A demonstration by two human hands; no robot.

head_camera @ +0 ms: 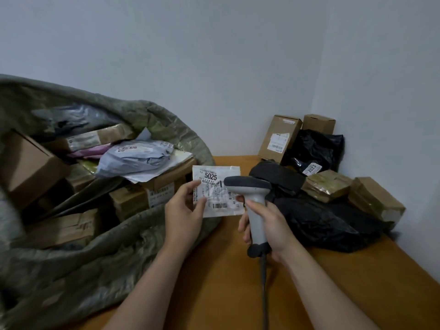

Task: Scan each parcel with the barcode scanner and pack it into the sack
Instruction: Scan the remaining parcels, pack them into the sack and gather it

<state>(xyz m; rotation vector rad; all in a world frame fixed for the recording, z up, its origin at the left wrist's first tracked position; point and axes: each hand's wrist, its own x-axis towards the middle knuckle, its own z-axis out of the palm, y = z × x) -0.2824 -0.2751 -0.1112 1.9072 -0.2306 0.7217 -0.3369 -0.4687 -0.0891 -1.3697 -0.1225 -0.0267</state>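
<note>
Parcel [217, 190]: small, flat, white, label "5025" facing up, held just right of the sack [133, 253] mouth, above the tabletop [221, 287]. Left hand [184, 211] fingers [194, 185] and thumb pinch its left edge; right hand [270, 226] fingers [245, 228] wrap the scanner [254, 203] grip, head at the parcel's right edge. Sack lies open, with boxes and mailers inside; black bags [316, 220] and boxes [327, 184] are piled further right of it.

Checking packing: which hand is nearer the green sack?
Left. The left hand, holding the white parcel, is beside the sack; the right hand grips the scanner farther right.
</note>
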